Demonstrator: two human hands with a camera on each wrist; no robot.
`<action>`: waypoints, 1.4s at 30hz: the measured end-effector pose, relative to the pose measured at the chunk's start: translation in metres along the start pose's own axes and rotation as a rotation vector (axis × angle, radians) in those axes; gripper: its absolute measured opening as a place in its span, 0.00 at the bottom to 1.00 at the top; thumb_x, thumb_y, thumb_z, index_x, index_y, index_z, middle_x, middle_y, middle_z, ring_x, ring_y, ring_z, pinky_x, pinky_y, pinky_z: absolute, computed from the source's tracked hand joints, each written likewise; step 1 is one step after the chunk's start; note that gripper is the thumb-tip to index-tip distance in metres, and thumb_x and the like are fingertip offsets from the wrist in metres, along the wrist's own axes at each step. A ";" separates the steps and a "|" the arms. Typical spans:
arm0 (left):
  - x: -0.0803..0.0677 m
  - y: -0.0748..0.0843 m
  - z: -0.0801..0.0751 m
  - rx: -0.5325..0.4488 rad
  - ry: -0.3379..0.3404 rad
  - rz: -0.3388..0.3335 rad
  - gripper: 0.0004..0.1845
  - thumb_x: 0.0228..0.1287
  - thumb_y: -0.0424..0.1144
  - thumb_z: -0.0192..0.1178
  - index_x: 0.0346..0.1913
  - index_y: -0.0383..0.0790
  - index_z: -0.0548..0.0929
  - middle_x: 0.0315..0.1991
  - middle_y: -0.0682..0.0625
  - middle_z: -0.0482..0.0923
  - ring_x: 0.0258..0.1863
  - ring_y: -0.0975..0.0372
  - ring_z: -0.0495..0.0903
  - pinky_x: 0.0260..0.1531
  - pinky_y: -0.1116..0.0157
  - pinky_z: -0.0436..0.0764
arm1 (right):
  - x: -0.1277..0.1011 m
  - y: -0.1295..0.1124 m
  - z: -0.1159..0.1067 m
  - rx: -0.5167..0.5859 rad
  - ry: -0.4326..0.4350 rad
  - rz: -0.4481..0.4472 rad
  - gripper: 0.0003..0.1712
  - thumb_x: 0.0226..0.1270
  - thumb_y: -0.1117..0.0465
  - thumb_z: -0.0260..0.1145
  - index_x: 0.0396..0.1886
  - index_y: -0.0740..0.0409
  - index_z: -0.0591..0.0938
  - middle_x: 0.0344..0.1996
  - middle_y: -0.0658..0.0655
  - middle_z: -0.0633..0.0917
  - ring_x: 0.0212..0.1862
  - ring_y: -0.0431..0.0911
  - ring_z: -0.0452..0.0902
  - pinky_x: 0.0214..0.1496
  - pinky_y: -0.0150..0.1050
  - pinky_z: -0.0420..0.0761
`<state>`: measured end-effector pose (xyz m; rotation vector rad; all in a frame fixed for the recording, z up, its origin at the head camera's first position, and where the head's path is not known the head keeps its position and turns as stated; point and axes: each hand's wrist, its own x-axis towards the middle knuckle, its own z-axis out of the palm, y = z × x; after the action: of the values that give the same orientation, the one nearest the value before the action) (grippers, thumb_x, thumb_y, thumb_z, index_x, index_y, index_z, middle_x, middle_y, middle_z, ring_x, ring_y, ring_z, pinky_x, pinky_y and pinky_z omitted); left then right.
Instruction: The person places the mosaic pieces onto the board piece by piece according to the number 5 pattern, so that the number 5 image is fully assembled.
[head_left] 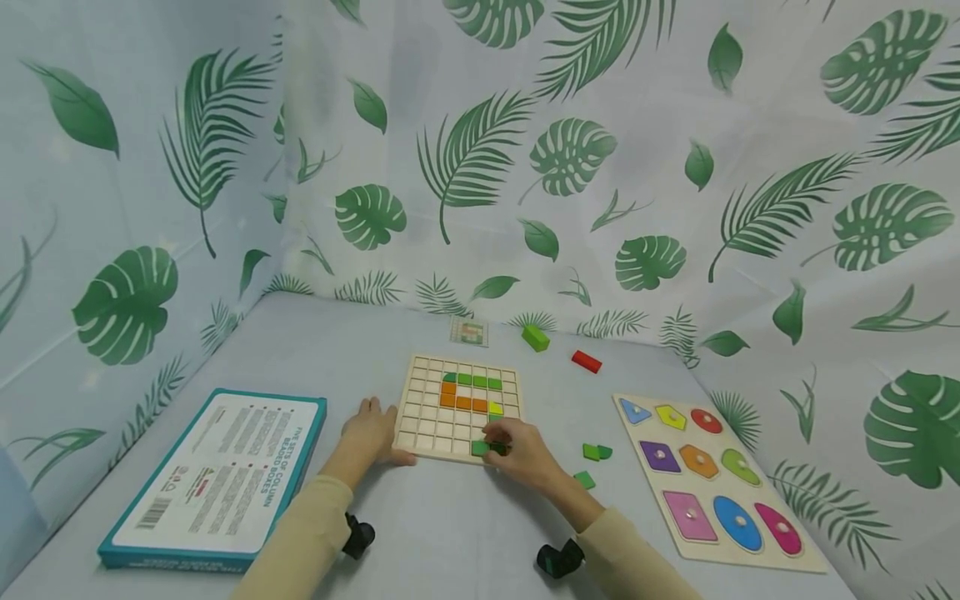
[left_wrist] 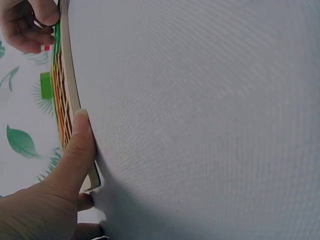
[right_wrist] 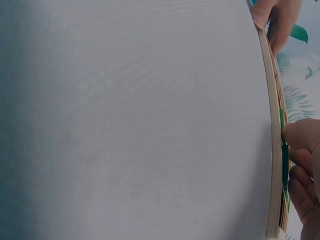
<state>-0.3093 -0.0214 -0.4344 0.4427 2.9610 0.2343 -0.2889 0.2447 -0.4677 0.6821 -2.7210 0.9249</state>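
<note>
A wooden grid board point(head_left: 431, 417) lies on the grey table, with green, orange and yellow pieces set in its cells. My left hand point(head_left: 370, 433) rests at its front left corner: the straight thumb point(left_wrist: 80, 150) presses against the board's front edge point(left_wrist: 70, 75), and the fingers lie beside the left edge. At the front right of the board my right hand point(head_left: 517, 452) pinches a dark green piece point(head_left: 481, 447). The right wrist view shows that green piece point(right_wrist: 284, 165) lying on the board's edge point(right_wrist: 274, 150) under my fingertips point(right_wrist: 302, 137).
A teal-rimmed box point(head_left: 217, 475) lies at the left. At the right is a shape puzzle board point(head_left: 806, 560). Loose green pieces point(head_left: 596, 452) sit between the two boards. A green block point(head_left: 535, 337), a red block point(head_left: 587, 361) and a small card point(head_left: 468, 332) lie behind. Leaf-print cloth walls enclose the table.
</note>
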 end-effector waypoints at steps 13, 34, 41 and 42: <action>0.011 -0.006 0.014 -0.015 0.009 -0.005 0.56 0.41 0.70 0.65 0.64 0.28 0.67 0.63 0.24 0.59 0.65 0.38 0.58 0.55 0.46 0.70 | -0.008 0.010 -0.006 0.020 0.034 -0.022 0.18 0.51 0.72 0.70 0.45 0.63 0.80 0.31 0.51 0.80 0.33 0.40 0.75 0.34 0.33 0.79; -0.003 -0.001 0.001 -0.034 0.027 0.013 0.49 0.45 0.63 0.69 0.61 0.27 0.70 0.59 0.24 0.62 0.63 0.37 0.61 0.52 0.46 0.72 | -0.040 0.043 -0.050 0.031 0.077 0.075 0.14 0.54 0.73 0.69 0.42 0.64 0.81 0.30 0.51 0.83 0.35 0.43 0.79 0.41 0.39 0.82; -0.004 0.001 0.000 -0.022 0.019 0.014 0.49 0.45 0.63 0.69 0.61 0.28 0.70 0.60 0.24 0.61 0.63 0.38 0.60 0.53 0.46 0.72 | -0.051 0.052 -0.059 0.012 0.092 0.113 0.14 0.54 0.72 0.69 0.42 0.62 0.81 0.31 0.50 0.82 0.36 0.42 0.79 0.43 0.39 0.81; -0.004 0.001 -0.001 -0.021 0.021 0.015 0.49 0.45 0.63 0.69 0.61 0.28 0.70 0.59 0.25 0.62 0.63 0.38 0.61 0.52 0.47 0.72 | -0.052 0.054 -0.061 0.006 0.093 0.123 0.14 0.54 0.72 0.69 0.42 0.62 0.81 0.31 0.50 0.82 0.36 0.41 0.79 0.43 0.38 0.81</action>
<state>-0.3053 -0.0216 -0.4328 0.4623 2.9733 0.2736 -0.2670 0.3386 -0.4648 0.4642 -2.7037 0.9664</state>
